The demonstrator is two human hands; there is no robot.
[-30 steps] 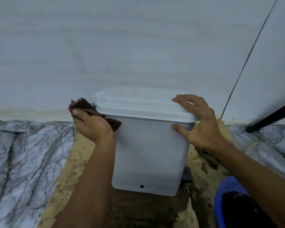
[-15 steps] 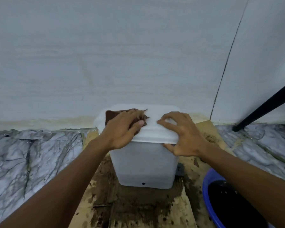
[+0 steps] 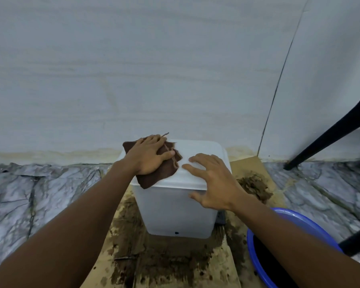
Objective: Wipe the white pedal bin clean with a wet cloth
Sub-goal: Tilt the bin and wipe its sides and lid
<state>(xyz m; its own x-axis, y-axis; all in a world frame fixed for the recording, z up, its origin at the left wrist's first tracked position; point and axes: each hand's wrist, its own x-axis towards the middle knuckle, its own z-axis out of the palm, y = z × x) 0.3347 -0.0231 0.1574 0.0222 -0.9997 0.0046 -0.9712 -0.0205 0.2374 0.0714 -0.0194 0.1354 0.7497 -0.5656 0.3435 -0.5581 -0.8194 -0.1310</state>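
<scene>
Your flat left hand (image 3: 149,157) pressed the cloth (image 3: 166,173) onto the bin (image 3: 175,210) lid while your spread, empty right hand (image 3: 213,181) steadied it.

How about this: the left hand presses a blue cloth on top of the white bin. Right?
No, the cloth is brown, not blue, as the head view shows. The left hand does press it on top of the white bin.

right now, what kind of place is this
Likely a floor-level corner of a room, perhaps in a home: marble-patterned floor meeting a plain pale wall, a black chair leg, and the white pedal bin on soiled cardboard.
</scene>
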